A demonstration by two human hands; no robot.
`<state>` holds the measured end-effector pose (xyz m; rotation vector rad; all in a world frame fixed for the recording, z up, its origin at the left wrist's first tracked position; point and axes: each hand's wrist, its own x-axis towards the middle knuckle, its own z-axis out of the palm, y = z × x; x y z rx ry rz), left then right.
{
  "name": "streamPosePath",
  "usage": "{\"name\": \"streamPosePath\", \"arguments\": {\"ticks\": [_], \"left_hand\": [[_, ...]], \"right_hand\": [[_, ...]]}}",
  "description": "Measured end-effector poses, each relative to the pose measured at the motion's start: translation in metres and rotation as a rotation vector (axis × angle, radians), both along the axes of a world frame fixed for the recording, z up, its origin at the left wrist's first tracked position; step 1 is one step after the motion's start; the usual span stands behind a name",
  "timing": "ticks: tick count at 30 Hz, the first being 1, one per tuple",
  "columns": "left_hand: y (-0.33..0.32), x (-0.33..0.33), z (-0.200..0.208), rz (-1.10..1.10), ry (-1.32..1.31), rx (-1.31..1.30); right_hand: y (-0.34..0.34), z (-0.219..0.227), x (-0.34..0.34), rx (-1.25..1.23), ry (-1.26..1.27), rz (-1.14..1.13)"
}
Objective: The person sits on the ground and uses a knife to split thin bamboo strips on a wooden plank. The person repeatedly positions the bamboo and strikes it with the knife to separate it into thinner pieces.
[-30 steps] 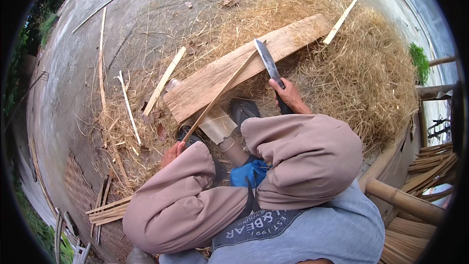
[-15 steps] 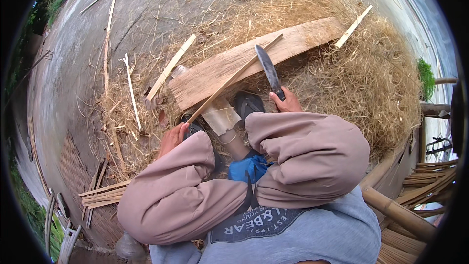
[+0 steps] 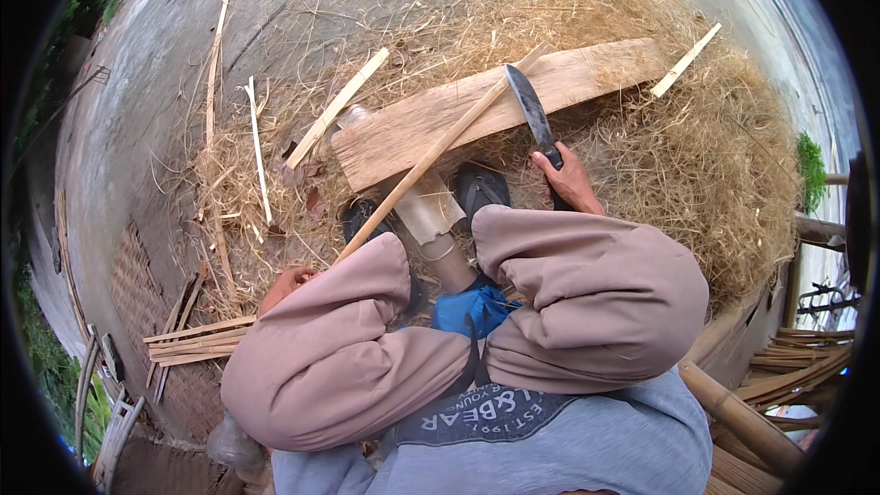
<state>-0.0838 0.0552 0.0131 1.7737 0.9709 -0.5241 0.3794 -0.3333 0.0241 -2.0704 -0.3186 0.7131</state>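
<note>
"Where is the strip (image 3: 431, 158) found?"

"It is slanted across the wooden board (image 3: 587, 82), its near end hidden by a knee (image 3: 367, 284)."

"And the grips?"

"On the board's near side, the knife (image 3: 532, 110) is held by the right hand (image 3: 575, 181), fingers closed round the handle. The left hand (image 3: 284, 288) is half hidden, nearer than the board's left end; how far it is opened, or whether anything is held, cannot be told."

"What surrounds the board?"

"Grey concrete (image 3: 137, 128) is strewn with tan shavings (image 3: 697, 183), heaped thickest to its right. Pale slats (image 3: 339, 105) are scattered past both ends. Farther left and nearer, a woven mat (image 3: 137, 284) is seen; far right, a bamboo pole (image 3: 738, 412)."
</note>
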Motion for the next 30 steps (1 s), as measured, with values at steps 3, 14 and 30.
{"name": "streamPosePath", "arguments": {"ticks": [3, 14, 30], "left_hand": [[-0.006, -0.034, 0.008, 0.066, 0.047, 0.016], [-0.028, -0.034, 0.010, 0.190, -0.024, 0.078], [-0.052, 0.129, 0.042, -0.053, -0.292, 0.284]], "right_hand": [[0.002, -0.001, 0.010, -0.028, -0.019, 0.022], [0.019, 0.008, 0.022, 0.049, 0.072, 0.015], [0.032, 0.006, -0.042, -0.042, -0.109, 0.207]]}}
